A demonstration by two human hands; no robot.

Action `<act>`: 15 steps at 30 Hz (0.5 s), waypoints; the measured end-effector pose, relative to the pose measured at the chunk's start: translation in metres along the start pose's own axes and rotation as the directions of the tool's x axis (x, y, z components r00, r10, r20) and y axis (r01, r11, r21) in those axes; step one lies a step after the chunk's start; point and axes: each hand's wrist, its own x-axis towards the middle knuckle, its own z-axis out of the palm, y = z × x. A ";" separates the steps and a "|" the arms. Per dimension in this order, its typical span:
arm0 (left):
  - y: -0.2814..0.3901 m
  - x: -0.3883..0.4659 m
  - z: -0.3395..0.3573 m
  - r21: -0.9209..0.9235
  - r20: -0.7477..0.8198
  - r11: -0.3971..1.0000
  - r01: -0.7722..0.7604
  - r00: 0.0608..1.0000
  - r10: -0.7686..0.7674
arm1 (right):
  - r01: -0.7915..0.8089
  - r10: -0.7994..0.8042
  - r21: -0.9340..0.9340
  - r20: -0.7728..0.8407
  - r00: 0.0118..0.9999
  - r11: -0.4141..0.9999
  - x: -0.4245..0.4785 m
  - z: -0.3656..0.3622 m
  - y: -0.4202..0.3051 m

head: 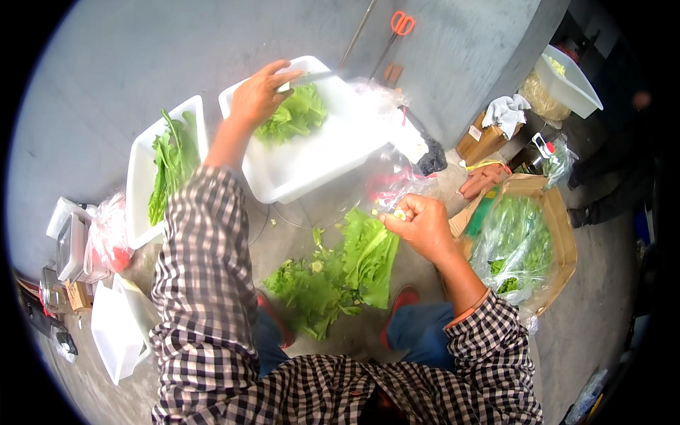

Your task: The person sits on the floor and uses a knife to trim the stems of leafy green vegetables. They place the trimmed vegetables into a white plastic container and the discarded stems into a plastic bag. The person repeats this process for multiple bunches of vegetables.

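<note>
My left hand (261,94) is over a white plastic bin (297,178), its fingers stretched out. A small white piece shows between its thumb and fingers, and a blurred grey streak runs right from there; I cannot tell whether it is gripped. Just beneath, green leaf lettuce (300,114) lies in the bin. My right hand (422,226) is closed on a pale lettuce stem end (399,214). Beside it, broad lettuce leaves (369,257) overlap a heap of loose leaves and trimmings (316,289) on the floor between my feet; whether they join the held stem is hidden.
Left stands another white bin (139,196) with long lettuce leaves (172,164). An open cardboard box (563,249) holds plastic-wrapped greens (512,244) at right. Orange-handled tongs (402,24) lean on the wall. A person's dark-clothed legs (611,175) are at far right.
</note>
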 end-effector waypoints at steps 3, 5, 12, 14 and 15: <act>0.015 -0.029 0.005 -0.561 0.056 0.763 0.320 0.935 -0.351 | -0.006 0.007 0.027 -0.064 0.998 1.000 -0.005 -0.001 0.002; 0.080 -0.053 -0.017 -0.617 0.313 0.604 0.505 0.861 -0.400 | -0.066 0.064 -0.015 -0.109 0.992 0.998 -0.005 -0.006 0.011; 0.181 -0.140 -0.023 -0.751 0.391 0.568 0.337 0.920 -0.029 | -0.131 0.124 -0.054 -0.113 0.986 0.990 -0.001 0.008 -0.011; 0.180 -0.147 -0.016 -0.756 0.386 0.559 0.340 0.922 -0.038 | -0.149 0.143 -0.052 -0.100 0.985 0.987 0.000 0.013 -0.014; 0.182 -0.150 -0.013 -0.761 0.383 0.553 0.340 0.923 -0.040 | -0.159 0.154 -0.052 -0.095 0.984 0.986 -0.002 0.015 -0.012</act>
